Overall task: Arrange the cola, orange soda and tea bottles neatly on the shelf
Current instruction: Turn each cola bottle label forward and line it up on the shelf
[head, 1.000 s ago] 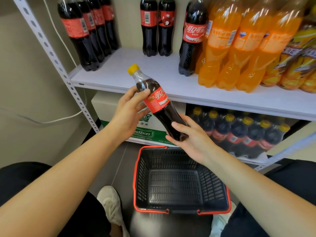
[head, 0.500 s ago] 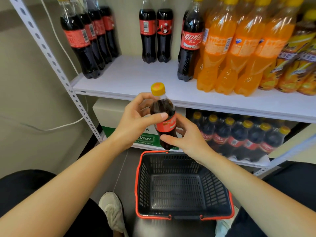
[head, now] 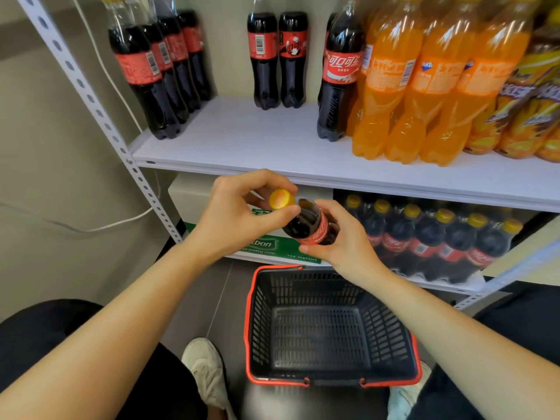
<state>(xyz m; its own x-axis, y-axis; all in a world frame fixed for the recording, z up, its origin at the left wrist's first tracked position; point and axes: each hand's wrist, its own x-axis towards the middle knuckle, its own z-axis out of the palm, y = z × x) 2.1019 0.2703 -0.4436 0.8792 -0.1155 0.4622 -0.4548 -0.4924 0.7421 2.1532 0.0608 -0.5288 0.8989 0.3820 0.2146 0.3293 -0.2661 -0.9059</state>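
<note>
A cola bottle [head: 309, 224] with a yellow cap and red label is held in both hands just below the front edge of the white shelf [head: 248, 140]. My left hand [head: 239, 216] pinches its neck under the cap. My right hand [head: 342, 241] grips its lower body. The cap points towards me. On the shelf stand a row of cola bottles [head: 151, 71] at the left, two cola bottles [head: 277, 59] at the back, one cola bottle [head: 339, 74] beside the orange soda bottles [head: 418, 83], and tea bottles [head: 527, 95] at the far right.
A black shopping basket [head: 327, 328] with a red rim sits on the floor between my feet. The lower shelf carries a pack of cola bottles [head: 430, 237] and a green-and-white water carton [head: 266, 247]. A perforated metal upright [head: 100, 107] borders the shelf at the left.
The bottle has swung from tilted left to nearly end-on, cap towards me. My left hand slid up from the label to the neck; my right hand stayed on the lower body.
</note>
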